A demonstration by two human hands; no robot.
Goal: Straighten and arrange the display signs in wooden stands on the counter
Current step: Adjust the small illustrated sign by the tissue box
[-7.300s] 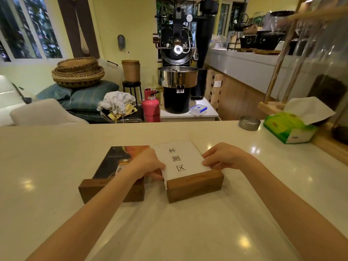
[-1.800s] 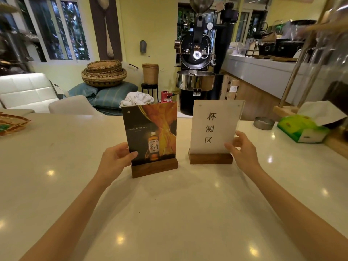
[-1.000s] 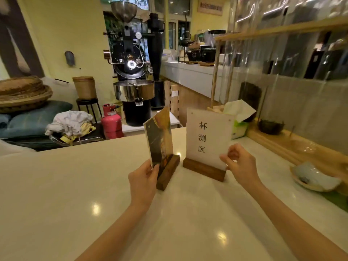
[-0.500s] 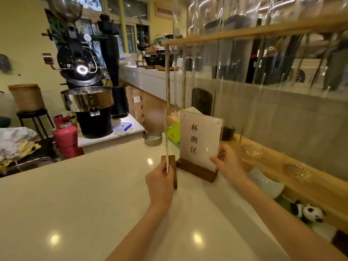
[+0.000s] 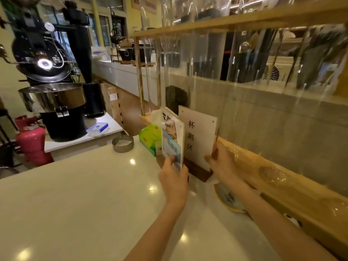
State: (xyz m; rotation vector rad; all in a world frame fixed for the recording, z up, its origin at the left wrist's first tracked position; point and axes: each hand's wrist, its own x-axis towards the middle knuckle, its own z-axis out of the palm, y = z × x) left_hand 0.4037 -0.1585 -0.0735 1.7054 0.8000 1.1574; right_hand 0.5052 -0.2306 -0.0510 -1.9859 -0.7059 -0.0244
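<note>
Two upright signs stand at the right side of the pale counter (image 5: 84, 194). My left hand (image 5: 174, 178) grips the lower edge of the picture sign (image 5: 172, 134), which is turned so that a cartoon side faces me; its wooden base is hidden behind my hand. My right hand (image 5: 221, 162) pinches the lower right corner of the white sign (image 5: 196, 136) with black characters. That white sign sits in a dark wooden stand (image 5: 196, 170), close to the wooden ledge (image 5: 293, 189).
A green tissue box (image 5: 149, 138) and a round metal tin (image 5: 122, 143) sit behind the signs. A shallow dish (image 5: 228, 200) lies under my right forearm. A clear screen in a wooden frame (image 5: 244, 18) rises along the right. A coffee roaster (image 5: 50, 87) and a pink extinguisher (image 5: 33, 142) stand at the left.
Both signs have moved right and back, closer to the wooden ledge. The picture sign has turned from edge-on to showing its cartoon side. My view has swung right.
</note>
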